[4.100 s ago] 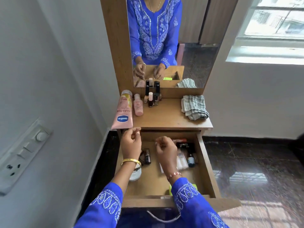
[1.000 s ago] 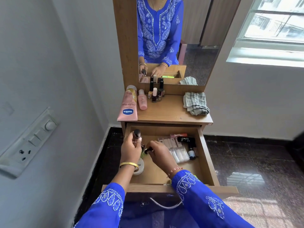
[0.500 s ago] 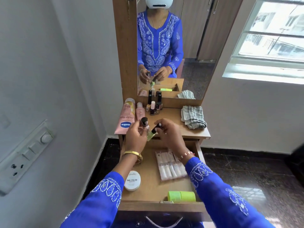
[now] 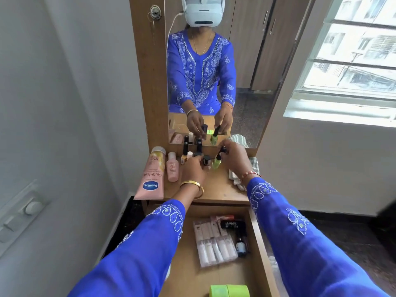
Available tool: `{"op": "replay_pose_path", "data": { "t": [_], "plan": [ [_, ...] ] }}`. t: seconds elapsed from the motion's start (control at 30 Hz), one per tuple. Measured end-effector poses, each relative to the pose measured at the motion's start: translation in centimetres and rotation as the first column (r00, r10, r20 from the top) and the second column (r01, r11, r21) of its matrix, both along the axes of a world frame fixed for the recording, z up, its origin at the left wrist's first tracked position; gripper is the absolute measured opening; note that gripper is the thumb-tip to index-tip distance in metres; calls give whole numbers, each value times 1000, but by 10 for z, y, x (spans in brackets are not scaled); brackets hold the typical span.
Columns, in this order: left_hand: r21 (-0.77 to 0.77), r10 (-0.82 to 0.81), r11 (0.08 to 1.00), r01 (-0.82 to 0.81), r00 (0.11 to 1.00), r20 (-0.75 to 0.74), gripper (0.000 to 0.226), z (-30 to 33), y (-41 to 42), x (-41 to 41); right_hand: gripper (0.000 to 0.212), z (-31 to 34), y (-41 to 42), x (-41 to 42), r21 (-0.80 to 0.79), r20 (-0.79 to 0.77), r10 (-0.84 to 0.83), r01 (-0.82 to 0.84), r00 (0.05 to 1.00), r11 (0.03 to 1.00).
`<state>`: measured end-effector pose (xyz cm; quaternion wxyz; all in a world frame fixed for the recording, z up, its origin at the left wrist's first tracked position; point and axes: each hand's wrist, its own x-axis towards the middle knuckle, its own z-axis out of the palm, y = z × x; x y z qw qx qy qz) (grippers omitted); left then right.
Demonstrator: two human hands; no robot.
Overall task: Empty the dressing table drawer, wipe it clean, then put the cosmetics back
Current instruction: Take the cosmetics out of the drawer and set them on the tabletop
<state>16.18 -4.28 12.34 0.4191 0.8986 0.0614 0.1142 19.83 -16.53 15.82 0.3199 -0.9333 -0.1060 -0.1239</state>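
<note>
The wooden drawer stands pulled out below the dressing table top. My left hand grips a small dark-capped nail polish bottle over the top. My right hand holds a green nail polish bottle by its black cap, its base at or just above the top. Several small bottles stand by the mirror. In the drawer lie a clear pack of tubes, a dark blue bottle, a black tube and a green container.
A pink Vaseline tube and a small pink bottle lie on the top's left side. A folded checked cloth lies at the right, partly behind my right wrist. A mirror rises behind; a wall with a switch panel is left.
Both hands lifted the two nail polish bottles out of the drawer and carried them forward over the table top, toward the bottles by the mirror. My view tilted upward.
</note>
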Motion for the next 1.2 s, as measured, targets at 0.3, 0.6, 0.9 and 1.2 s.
{"op": "replay_pose_path", "data": {
  "t": [0.3,0.6,0.9,1.2],
  "plan": [
    [62,78,995,-76,996,-39,27,-10,-19,30,31,-19,-3,26,-3,-44,-16,16,999,1000],
    [-37,173,983,-180,975,-142,23,-10,-41,43,26,-23,1,38,-19,-23,-4,4,1000,1000],
    [-106,144,980,-169,967,-211,29,-12,-49,49,29,-23,0,40,-26,-13,-9,9,1000,1000],
    [-177,87,977,-123,977,-195,31,-10,-46,37,41,-22,0,32,-48,-38,-6,5,999,999]
  ]
}}
